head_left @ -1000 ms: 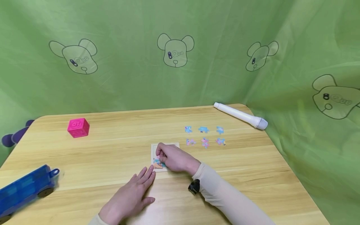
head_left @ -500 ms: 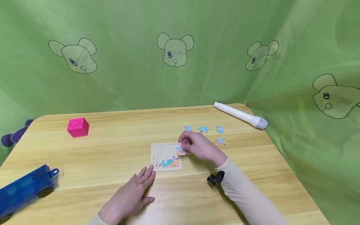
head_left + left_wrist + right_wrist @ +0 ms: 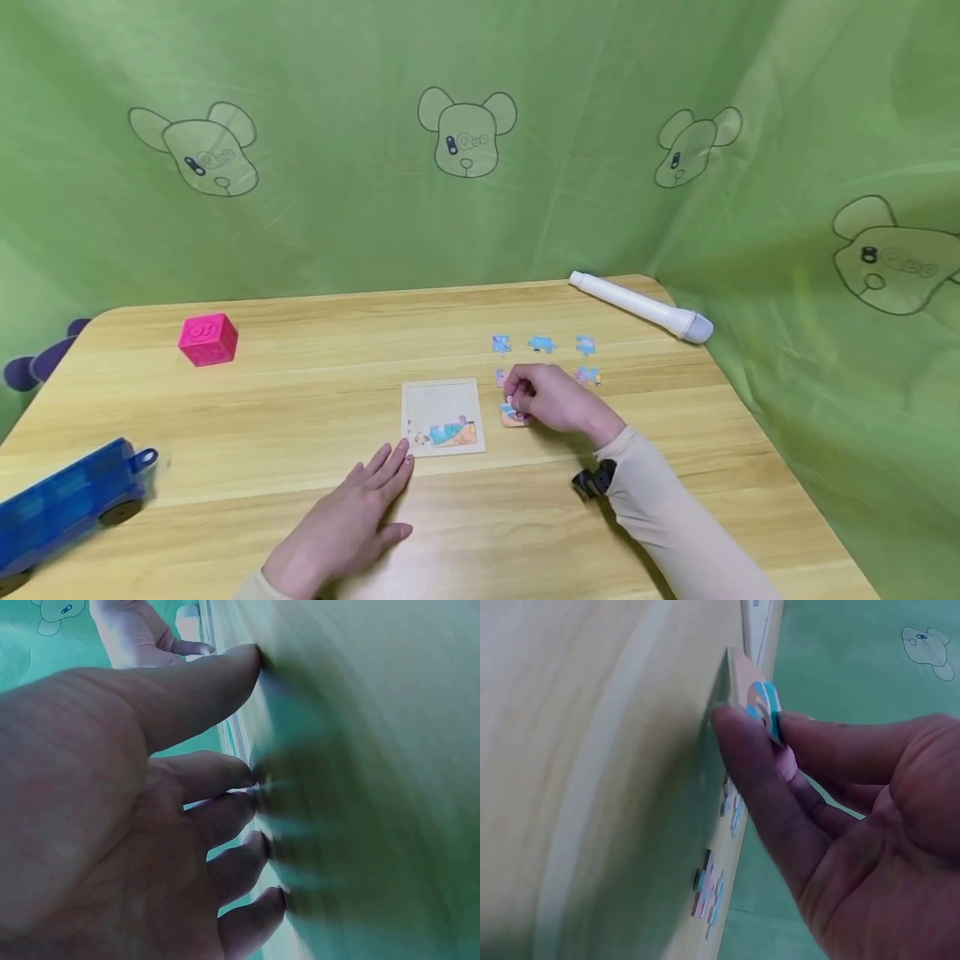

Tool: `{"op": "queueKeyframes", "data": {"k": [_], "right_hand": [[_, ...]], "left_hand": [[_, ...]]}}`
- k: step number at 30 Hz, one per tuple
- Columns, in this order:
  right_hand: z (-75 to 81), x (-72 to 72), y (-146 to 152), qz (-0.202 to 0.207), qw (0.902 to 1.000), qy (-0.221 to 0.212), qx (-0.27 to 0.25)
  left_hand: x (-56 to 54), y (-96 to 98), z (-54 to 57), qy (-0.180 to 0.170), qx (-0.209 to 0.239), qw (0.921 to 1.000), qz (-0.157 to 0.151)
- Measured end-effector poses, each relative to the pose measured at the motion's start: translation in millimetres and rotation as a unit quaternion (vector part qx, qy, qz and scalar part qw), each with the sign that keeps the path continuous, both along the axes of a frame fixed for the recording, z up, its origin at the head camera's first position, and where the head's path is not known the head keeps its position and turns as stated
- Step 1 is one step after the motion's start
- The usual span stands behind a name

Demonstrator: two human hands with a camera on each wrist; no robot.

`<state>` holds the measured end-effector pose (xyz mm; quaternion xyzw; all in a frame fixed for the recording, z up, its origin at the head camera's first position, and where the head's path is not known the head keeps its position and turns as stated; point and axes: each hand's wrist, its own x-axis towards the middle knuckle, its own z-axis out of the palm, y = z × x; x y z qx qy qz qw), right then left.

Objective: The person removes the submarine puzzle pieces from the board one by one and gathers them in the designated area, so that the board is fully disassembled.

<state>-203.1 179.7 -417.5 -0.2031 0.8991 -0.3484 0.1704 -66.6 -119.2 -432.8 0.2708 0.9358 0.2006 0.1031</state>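
Note:
My right hand (image 3: 558, 398) pinches a jigsaw puzzle piece (image 3: 513, 414) between thumb and fingertips, just right of the puzzle frame. In the right wrist view that puzzle piece (image 3: 759, 701) shows orange, blue and white, standing close over the table. The pale square puzzle frame (image 3: 408, 408) lies mid-table with joined teal and orange pieces (image 3: 453, 433) along its bottom edge. Flat on the table, my left hand (image 3: 352, 517) has its fingertips at the frame's lower left corner. From the left wrist view, the fingertips (image 3: 251, 776) of that hand press the tabletop.
Several loose blue and pink puzzle pieces (image 3: 542, 343) lie in two rows behind the right hand, which partly hides the nearer row. A white toy microphone (image 3: 641, 307) lies at the back right. A pink cube (image 3: 208, 340) and a blue toy wagon (image 3: 71, 504) stand on the left.
My right hand has lifted a puzzle piece out of the frame's lower left and carried it right, down to the table beside the frame. The left hand has stayed put.

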Motion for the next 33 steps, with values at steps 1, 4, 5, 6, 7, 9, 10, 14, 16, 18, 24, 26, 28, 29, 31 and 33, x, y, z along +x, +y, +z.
{"op": "queueKeyframes", "data": {"k": [1, 4, 5, 6, 7, 9, 10, 14, 16, 18, 24, 26, 28, 29, 31, 33], "right_hand": [[-0.4, -0.3, 0, -0.001, 0.9999, 0.006, 0.009], [-1.7, -1.1, -1, -0.003, 0.9991, 0.022, 0.037], [-2.1, -1.3, -1, -0.005, 0.9987, 0.023, 0.045], [-2.6, -1.5, -1, -0.005, 0.9983, 0.026, 0.053], [-3.0, -1.7, -1, -0.006, 0.998, 0.026, 0.058], [-3.7, -1.9, -1, -0.007, 0.9972, 0.031, 0.068], [-4.0, -1.9, -1, -0.008, 0.9968, 0.032, 0.073], [-2.8, -0.3, -2, -0.017, 0.9947, 0.048, 0.09], [-1.7, 0.8, -3, -0.016, 0.9941, 0.061, 0.088], [-0.4, 2.1, -6, -0.006, 0.9942, 0.076, 0.076], [4.1, 11.1, -23, 0.055, 0.989, 0.124, 0.058], [6.1, 15.0, -31, 0.077, 0.9863, 0.129, 0.068], [7.9, 18.5, -39, 0.095, 0.9845, 0.126, 0.077], [7.9, 19.7, -43, 0.103, 0.9838, 0.122, 0.082], [7.8, 21.6, -52, 0.118, 0.9824, 0.117, 0.085], [6.3, 23.0, -59, 0.129, 0.9806, 0.116, 0.091]], "left_hand": [[-0.2, 0.0, 0.2, 0.0, 0.001, 1.0, 0.0], [-0.4, 0.0, 0.1, 0.0, 0.002, 1.0, -0.001], [-0.4, -0.1, -0.2, -0.001, 0.001, 1.0, -0.001], [-0.4, -0.2, -0.5, -0.002, 0.002, 1.0, -0.001], [-0.4, -0.4, -0.8, -0.002, 0.001, 1.0, -0.001], [-0.4, -0.7, -1.5, -0.003, 0.001, 1.0, -0.001], [-0.4, -0.9, -1.7, -0.003, 0.002, 1.0, -0.001], [-0.8, -1.6, -2.6, -0.002, 0.004, 1.0, -0.001], [-1.1, -1.8, -2.8, -0.001, 0.004, 1.0, -0.001], [-1.3, -2.1, -2.7, -0.001, 0.004, 1.0, 0.0], [-1.6, -1.9, -1.6, -0.007, 0.008, 0.9999, 0.0], [-1.8, -1.8, -1.2, -0.01, 0.009, 0.9999, 0.001], [-2.1, -1.7, -0.7, -0.011, 0.01, 0.9999, 0.002], [-2.1, -1.7, -0.5, -0.011, 0.011, 0.9999, 0.003], [-2.3, -1.4, -0.3, -0.012, 0.012, 0.9998, 0.006], [-2.3, -1.2, -0.6, -0.01, 0.013, 0.9998, 0.007]]}}
